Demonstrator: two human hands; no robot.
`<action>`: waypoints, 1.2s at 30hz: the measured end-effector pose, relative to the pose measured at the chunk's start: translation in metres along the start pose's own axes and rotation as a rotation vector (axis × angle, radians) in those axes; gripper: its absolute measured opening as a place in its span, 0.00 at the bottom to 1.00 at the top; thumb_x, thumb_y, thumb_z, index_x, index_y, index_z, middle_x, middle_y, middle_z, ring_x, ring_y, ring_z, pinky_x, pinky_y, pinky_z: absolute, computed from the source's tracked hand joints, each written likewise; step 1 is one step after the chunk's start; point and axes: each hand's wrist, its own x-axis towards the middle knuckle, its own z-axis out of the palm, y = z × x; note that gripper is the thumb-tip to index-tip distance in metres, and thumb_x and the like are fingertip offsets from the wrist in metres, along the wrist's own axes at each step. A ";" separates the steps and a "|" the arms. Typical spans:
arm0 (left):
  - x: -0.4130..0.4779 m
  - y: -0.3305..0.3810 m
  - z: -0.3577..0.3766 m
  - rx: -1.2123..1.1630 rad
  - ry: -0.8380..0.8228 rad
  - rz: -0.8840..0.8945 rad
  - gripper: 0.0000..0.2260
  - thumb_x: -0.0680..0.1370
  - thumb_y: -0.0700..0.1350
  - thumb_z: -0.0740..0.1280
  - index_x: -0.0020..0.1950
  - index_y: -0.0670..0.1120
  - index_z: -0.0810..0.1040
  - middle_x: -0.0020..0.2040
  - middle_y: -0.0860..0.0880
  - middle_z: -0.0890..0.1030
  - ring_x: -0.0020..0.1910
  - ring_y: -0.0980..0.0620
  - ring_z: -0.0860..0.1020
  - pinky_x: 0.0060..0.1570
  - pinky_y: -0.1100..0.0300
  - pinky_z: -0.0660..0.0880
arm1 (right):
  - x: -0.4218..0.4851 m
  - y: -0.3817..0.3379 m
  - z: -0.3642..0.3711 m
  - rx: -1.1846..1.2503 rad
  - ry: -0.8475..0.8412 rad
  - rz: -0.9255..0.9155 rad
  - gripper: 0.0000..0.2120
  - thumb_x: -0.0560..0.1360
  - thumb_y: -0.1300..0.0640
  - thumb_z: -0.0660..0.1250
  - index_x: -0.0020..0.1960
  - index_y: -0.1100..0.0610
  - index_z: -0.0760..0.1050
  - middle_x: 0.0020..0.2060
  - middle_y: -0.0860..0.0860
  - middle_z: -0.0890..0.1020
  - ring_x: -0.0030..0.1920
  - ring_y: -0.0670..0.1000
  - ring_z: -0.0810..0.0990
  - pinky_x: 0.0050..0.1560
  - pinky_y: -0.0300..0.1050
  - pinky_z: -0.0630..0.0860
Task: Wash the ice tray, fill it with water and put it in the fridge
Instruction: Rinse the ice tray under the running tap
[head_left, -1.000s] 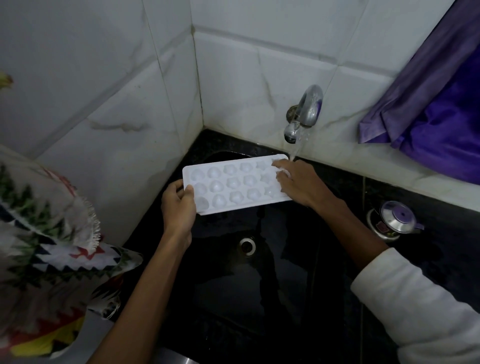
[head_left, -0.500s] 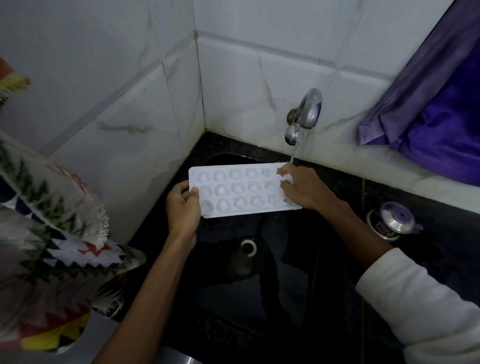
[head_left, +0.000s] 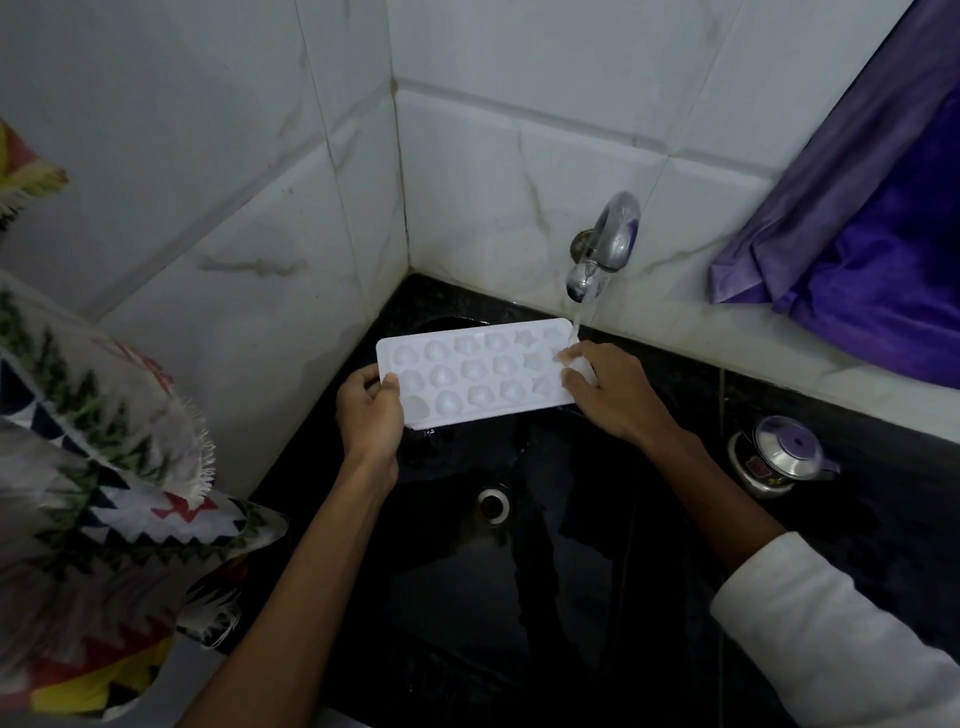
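Note:
A white ice tray (head_left: 475, 371) with several shaped cavities is held level over the black sink (head_left: 519, 597). My left hand (head_left: 370, 415) grips its left end, thumb on top. My right hand (head_left: 613, 389) holds the right end, fingers lying over the rightmost cavities. Water runs from the metal tap (head_left: 605, 247) on the tiled wall and lands on the tray's far right corner, beside my right fingers.
The sink drain (head_left: 492, 505) lies below the tray. A small steel pot with a purple lid knob (head_left: 779, 454) stands on the black counter at the right. Purple cloth (head_left: 872, 218) hangs at upper right. Patterned fabric (head_left: 104, 493) fills the left edge.
The tray has shifted slightly right under the stream. My right fingers have slid along the tray's right end. The tap keeps running.

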 end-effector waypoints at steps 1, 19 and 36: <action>-0.001 0.000 0.001 -0.002 -0.002 0.004 0.11 0.83 0.40 0.62 0.62 0.42 0.79 0.52 0.47 0.85 0.52 0.46 0.84 0.58 0.44 0.81 | 0.001 0.001 0.001 -0.018 -0.006 0.001 0.15 0.81 0.53 0.62 0.66 0.53 0.77 0.66 0.54 0.77 0.66 0.52 0.73 0.63 0.39 0.64; 0.001 0.007 0.003 -0.003 0.026 0.043 0.12 0.83 0.40 0.62 0.64 0.41 0.79 0.55 0.45 0.85 0.53 0.47 0.84 0.59 0.46 0.81 | 0.012 -0.004 -0.005 -0.092 -0.057 -0.002 0.17 0.83 0.57 0.56 0.67 0.55 0.77 0.60 0.55 0.74 0.63 0.52 0.73 0.60 0.38 0.64; 0.004 0.014 0.008 -0.043 0.050 0.000 0.07 0.83 0.39 0.62 0.56 0.46 0.78 0.49 0.49 0.83 0.53 0.46 0.84 0.59 0.45 0.81 | 0.000 -0.002 -0.009 0.063 0.033 -0.091 0.11 0.81 0.63 0.59 0.57 0.57 0.79 0.58 0.52 0.79 0.59 0.51 0.77 0.54 0.32 0.68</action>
